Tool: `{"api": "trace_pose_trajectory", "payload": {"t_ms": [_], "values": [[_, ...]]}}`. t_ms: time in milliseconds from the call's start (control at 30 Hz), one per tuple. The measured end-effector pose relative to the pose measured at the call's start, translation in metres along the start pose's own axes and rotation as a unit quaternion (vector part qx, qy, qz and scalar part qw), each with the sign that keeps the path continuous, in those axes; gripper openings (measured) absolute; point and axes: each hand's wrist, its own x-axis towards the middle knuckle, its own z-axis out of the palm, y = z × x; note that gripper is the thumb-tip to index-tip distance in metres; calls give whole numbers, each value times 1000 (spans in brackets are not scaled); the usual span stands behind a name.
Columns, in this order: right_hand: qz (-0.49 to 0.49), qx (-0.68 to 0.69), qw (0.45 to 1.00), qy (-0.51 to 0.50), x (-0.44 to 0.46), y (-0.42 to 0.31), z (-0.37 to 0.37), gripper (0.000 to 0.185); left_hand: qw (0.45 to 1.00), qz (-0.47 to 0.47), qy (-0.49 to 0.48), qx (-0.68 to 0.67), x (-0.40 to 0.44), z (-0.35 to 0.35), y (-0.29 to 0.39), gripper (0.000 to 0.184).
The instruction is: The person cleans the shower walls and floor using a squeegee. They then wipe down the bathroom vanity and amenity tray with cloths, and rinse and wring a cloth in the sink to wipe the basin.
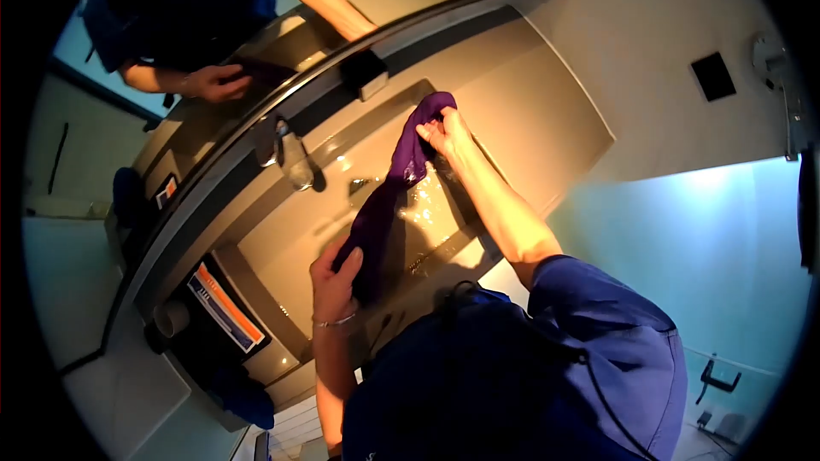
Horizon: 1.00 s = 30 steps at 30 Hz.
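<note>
A dark purple cloth [377,209] stretches slantwise over the wash basin [272,248], its kind of garment or towel not clear. My right hand [444,132] grips its far end near the basin's far right corner. Closer to my body, my left hand [336,277] is closed round the other end, thumb on top, a thin bracelet at the wrist. Shiny water [427,205] lies in the basin under and beside the cloth. To the left of the cloth, a metal faucet [295,160] juts out over the basin.
Behind the basin runs a wide mirror [196,132] reflecting my body and arms. A dark box-like object [366,75] sits on the back ledge. Left of the basin are an orange, white and blue packet [226,307], a cup [171,318] and a dark blue cloth [245,397].
</note>
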Motion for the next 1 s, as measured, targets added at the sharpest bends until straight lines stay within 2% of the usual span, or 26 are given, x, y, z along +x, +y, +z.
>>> {"api": "trace_pose_trajectory", "payload": {"t_ms": [67,100,133,200,233,333,400,500,600,633,667,733,800,833,867,933,967,1000], "values": [[-77,-94,992,18,33,22,25,30,999,33,40,-1,8,-7,-9,33],[-91,-132,985,59,33,31,43,36,999,13,44,-10,6,-9,-6,34],[-73,-73,989,103,34,43,58,34,997,1,74,6,0,-12,2,33],[-55,-34,993,103,42,69,66,31,994,21,95,45,-14,-43,-2,30],[-60,-8,998,16,59,95,58,26,991,31,115,55,-25,-54,4,29],[-42,-15,996,74,51,175,66,21,979,41,182,85,-67,-79,21,26],[7,-42,995,86,13,217,78,21,949,53,207,231,-97,-105,18,25],[50,-48,996,50,-17,285,90,25,897,73,239,365,-131,-115,34,25],[66,-40,997,-18,-31,369,88,33,917,22,272,292,-155,-121,33,24],[71,-38,996,-48,-32,395,85,37,895,54,258,360,-159,-130,28,24],[129,-35,991,0,-93,370,111,18,878,77,260,395,-160,-135,22,21],[88,-120,978,-145,-92,422,98,24,837,119,261,465,-157,-144,10,16],[0,-356,895,-267,-127,442,115,45,806,84,239,536,-151,-153,-5,9],[26,-418,851,-317,-151,427,123,52,783,79,212,579,-148,-162,-23,8],[-71,-498,789,-353,-149,433,120,55,758,74,186,621,-145,-171,-38,8],[-263,-622,616,-405,-119,460,105,60,714,-40,134,686,-127,-172,-58,8],[-267,-584,545,-539,-88,461,88,70,687,-97,105,712,-117,-169,-63,10],[-211,-649,493,-540,-127,407,105,69,670,-127,56,729,-103,-169,-61,13]]}}
